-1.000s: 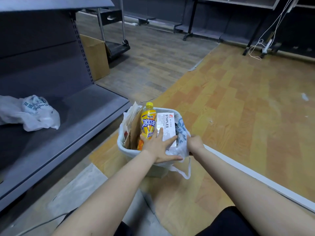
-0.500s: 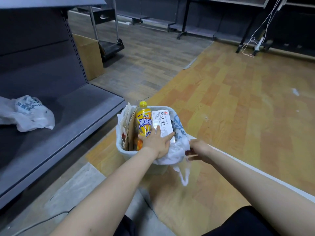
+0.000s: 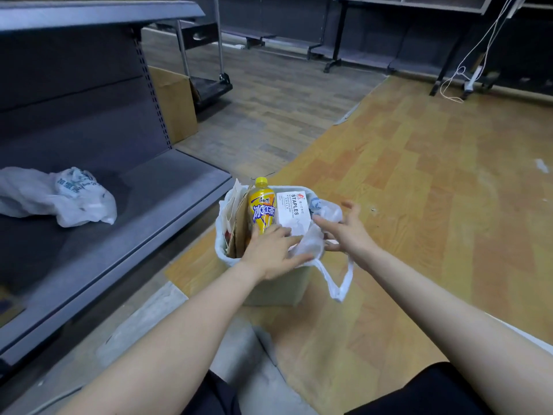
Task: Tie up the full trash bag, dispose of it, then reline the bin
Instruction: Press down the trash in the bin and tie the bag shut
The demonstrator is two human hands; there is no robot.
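A small pale bin (image 3: 278,290) stands on the floor, lined with a white plastic trash bag (image 3: 311,250). The bag is stuffed with a yellow drink bottle (image 3: 261,209), a white staples box (image 3: 291,212) and brown cardboard (image 3: 238,232). One bag handle loop (image 3: 339,283) hangs down the bin's right side. My left hand (image 3: 273,253) lies flat, fingers straight, on the near rim over the bag and the box. My right hand (image 3: 345,232) hovers at the bin's right edge with fingers spread, touching the bag's plastic.
A grey metal shelf (image 3: 143,211) runs along the left, with a crumpled white plastic bag (image 3: 59,199) lying on it. A cardboard box (image 3: 176,103) stands behind the shelf end. More shelving and a white cable (image 3: 457,76) are at the back.
My right hand has come up from the bin's lower right side and opened with fingers spread over the bag's edge. The handle loop now hangs free. My left hand stays on the rim.
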